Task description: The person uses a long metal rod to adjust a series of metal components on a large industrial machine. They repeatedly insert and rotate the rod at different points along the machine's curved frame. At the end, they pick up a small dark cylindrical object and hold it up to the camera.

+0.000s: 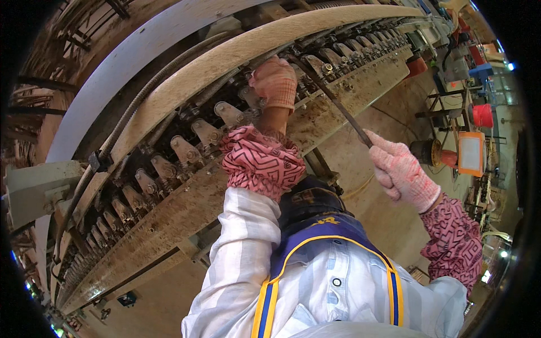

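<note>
My right hand (403, 172), in a whitish-pink knit glove, is closed round the near end of a long dark metal rod (338, 104). The rod slants up and left, its far end going in among the machine parts beside my left hand (274, 84). That hand, gloved in the same knit, is curled in at the row of metal levers (205, 132); its fingertips are hidden, and what they grip cannot be made out. Bolts and springs sit along the lever row. Pink patterned sleeve covers end at both wrists.
A dusty machine beam (169, 205) runs along the near side of the levers. Beyond them curve a pale wooden bar (225, 59) and a thick cable (127, 121). At right stand a red bucket (482, 115), an orange-framed board (470, 153) and a dark round container (426, 152).
</note>
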Demonstrator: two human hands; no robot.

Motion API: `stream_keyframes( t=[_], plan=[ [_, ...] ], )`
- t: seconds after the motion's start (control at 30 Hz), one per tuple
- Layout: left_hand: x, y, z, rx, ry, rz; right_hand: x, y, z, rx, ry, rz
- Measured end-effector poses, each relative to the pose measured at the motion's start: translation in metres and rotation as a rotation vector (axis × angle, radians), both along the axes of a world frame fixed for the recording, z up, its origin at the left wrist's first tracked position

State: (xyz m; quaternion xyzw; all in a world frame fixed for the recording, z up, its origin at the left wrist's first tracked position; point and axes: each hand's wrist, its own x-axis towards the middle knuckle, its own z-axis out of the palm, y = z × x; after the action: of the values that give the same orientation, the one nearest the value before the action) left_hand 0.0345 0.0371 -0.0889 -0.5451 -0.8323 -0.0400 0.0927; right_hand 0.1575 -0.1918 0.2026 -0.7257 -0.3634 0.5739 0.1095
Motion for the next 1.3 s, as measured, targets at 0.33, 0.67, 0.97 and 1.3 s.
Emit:
stream_keyframes(
  t=[0.33,0.67,0.97,1.3],
  plan=[
    [-0.005,-0.039,0.064,0.274,-0.203,0.040,-0.007,0.012,-0.007,-0.061,0.024,-0.045],
    [-0.034,-0.037,0.098,-0.141,-0.725,-0.161,0.022,-0.023,-0.040,0.022,0.153,-0.134],
    [-0.028,-0.036,0.095,-0.081,-0.844,-0.083,0.013,-0.014,-0.036,0.040,0.024,-0.050],
    [-0.022,-0.022,0.054,0.012,-0.761,-0.129,0.001,-0.012,-0.024,0.053,-0.012,-0.045]
  ],
)
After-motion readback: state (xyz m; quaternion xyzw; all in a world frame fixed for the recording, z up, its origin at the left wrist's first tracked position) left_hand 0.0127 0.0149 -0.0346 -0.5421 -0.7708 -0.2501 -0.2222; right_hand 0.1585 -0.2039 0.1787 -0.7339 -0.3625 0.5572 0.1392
